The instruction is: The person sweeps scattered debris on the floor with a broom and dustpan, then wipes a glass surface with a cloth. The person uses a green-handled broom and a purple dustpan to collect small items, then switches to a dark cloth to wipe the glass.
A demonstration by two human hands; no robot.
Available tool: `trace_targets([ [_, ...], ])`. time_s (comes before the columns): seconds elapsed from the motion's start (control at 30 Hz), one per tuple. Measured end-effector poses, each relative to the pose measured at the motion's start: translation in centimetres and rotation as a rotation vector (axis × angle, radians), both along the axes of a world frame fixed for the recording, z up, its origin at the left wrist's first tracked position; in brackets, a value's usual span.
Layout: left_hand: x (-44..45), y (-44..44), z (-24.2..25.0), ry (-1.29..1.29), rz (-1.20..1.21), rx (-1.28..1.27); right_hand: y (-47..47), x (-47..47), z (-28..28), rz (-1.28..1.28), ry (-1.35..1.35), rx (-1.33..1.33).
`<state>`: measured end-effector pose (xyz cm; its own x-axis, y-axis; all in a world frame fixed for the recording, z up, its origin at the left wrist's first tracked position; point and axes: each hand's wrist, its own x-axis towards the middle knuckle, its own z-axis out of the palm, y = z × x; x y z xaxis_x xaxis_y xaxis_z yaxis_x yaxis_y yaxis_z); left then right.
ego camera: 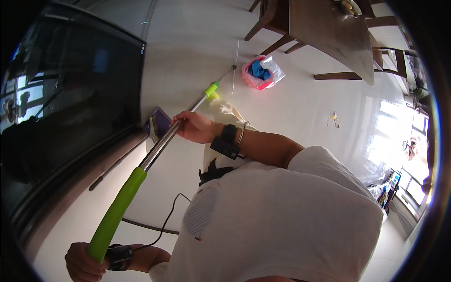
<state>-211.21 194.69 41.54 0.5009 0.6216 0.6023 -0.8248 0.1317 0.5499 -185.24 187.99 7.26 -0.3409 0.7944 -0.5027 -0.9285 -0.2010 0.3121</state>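
A long telescopic pole with a metal shaft point(160, 147) runs diagonally across the view. My left hand point(84, 261) is closed around the lower end of its bright green grip point(118, 211). Higher up, my right hand point(193, 127) holds the metal shaft, palm and fingers around it. Beyond a green collar point(211, 89) the pole thins to a dark green joint on a narrow, pale bar-like head point(237, 53) at the floor. Just right of that head stands a pink bin point(245, 78) with a clear plastic liner and blue material inside. Both wrists wear black devices.
A large dark glossy panel point(77, 70) fills the left side. Near its lower corner are a purple dustpan point(162, 121) and a dark pole point(116, 164). A wooden table point(327, 35) and chairs point(269, 17) stand upper right. Small objects point(332, 120) lie on the floor at right.
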Motion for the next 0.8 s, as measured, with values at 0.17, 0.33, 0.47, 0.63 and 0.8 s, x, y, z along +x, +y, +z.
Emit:
trace_targets([
  [0.17,4.8,7.4,1.2,0.039,-0.161,0.113,3.5,3.2,1.3,-0.090,0.066,-0.052],
  [0.33,13.6,16.5,-1.5,0.083,-0.437,0.293,7.3,9.8,-0.7,-0.229,-0.109,-0.172],
  [0.47,20.2,22.3,-5.7,0.152,-0.639,0.432,10.8,16.1,-5.9,-0.319,-0.411,-0.327],
  [0.63,22.5,25.8,-7.0,0.144,-0.769,0.515,13.9,18.1,-9.6,-0.317,-0.455,-0.618],
  [0.8,20.5,29.3,-5.5,0.341,-0.507,0.341,19.1,15.7,-8.0,-0.028,-0.712,-0.638],
])
